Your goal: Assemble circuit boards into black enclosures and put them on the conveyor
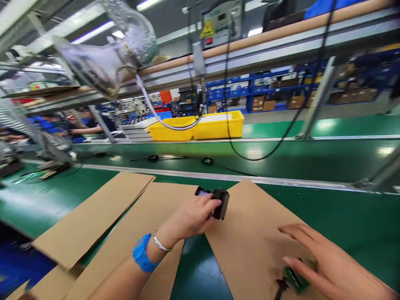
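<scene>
My left hand (193, 214), with a blue wrist strap (144, 253) and a silver bangle, is closed on a black box-shaped part (221, 204) above the gap between two cardboard sheets. Beyond its fingers shows another dark piece (202, 191); whether the two are joined, I cannot tell. My right hand (325, 254) hovers over the right-hand cardboard sheet (250, 225), fingers apart. Just under its thumb lies a small green circuit board (295, 278), partly hidden by the hand. Beside the board is a small dark part (281, 285), blurred.
More cardboard sheets (96, 212) lie on the green bench to the left. Thin cables (208, 161) run along the strip behind. Yellow bins (218, 125) stand at the back, with a looping black cable (265, 158) in front. A person (96, 121) sits at far left.
</scene>
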Demonstrator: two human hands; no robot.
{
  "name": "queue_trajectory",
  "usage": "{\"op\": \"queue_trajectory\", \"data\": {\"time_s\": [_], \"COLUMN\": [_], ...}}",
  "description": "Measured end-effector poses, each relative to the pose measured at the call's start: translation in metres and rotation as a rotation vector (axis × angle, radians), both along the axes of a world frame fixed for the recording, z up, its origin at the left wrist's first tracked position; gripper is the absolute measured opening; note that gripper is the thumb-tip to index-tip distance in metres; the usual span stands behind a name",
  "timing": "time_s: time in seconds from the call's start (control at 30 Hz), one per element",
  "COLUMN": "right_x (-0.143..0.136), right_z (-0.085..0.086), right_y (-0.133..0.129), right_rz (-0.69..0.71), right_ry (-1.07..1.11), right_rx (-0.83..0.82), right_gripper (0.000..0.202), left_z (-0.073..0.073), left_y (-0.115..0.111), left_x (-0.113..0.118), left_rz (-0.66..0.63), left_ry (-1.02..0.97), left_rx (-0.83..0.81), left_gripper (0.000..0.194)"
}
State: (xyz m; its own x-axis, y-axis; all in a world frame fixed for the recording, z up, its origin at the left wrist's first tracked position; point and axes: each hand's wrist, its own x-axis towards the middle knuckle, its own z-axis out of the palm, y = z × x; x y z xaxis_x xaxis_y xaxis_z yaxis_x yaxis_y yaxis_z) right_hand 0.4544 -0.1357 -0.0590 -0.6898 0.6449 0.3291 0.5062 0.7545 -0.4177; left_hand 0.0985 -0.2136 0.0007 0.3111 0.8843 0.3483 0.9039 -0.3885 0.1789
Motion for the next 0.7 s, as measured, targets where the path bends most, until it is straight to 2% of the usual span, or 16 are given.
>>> {"op": "queue_trajectory", "data": {"time_s": [0.07, 0.1, 0.2, 0.3, 0.4, 0.5, 0.53, 0.6, 0.7], "right_x": [-0.023, -0.034, -0.055, -0.056, -0.048, -0.041, -0.041, -0.05, -0.082], "right_z": [0.014, 0.019, 0.017, 0.002, -0.01, -0.01, -0.008, -0.002, 0.005], "right_y": [0.003, 0.007, 0.023, 0.033, 0.034, 0.035, 0.035, 0.035, 0.034], "right_rz": [-0.031, -0.002, 0.127, 0.242, 0.283, 0.307, 0.309, 0.299, 0.217], "right_ry": [-0.009, -0.009, 0.001, 0.048, 0.037, -0.064, -0.079, -0.072, -0.059], "right_rx": [-0.139, -0.182, -0.261, -0.261, -0.164, -0.134, -0.134, -0.119, -0.064], "right_gripper": [0.062, 0.073, 0.084, 0.074, 0.045, 0.013, 0.008, 0.011, 0.013], "left_z": [-0.004, -0.005, -0.008, -0.01, -0.013, -0.02, -0.023, -0.028, -0.03], "left_y": [0.027, 0.034, 0.043, 0.044, 0.048, 0.058, 0.062, 0.067, 0.067], "left_x": [0.037, 0.051, 0.07, 0.061, 0.039, 0.016, 0.01, 0.0, -0.006], "left_rz": [-0.132, -0.185, -0.305, -0.311, -0.2, -0.112, -0.091, -0.038, 0.041], "left_ry": [0.099, 0.143, 0.202, 0.005, -0.261, -0.361, -0.369, -0.4, -0.462], "left_rx": [-0.075, -0.12, -0.273, -0.422, -0.559, -0.651, -0.675, -0.703, -0.685], "left_gripper": [0.034, 0.031, 0.036, 0.06, 0.076, 0.08, 0.078, 0.079, 0.09]}}
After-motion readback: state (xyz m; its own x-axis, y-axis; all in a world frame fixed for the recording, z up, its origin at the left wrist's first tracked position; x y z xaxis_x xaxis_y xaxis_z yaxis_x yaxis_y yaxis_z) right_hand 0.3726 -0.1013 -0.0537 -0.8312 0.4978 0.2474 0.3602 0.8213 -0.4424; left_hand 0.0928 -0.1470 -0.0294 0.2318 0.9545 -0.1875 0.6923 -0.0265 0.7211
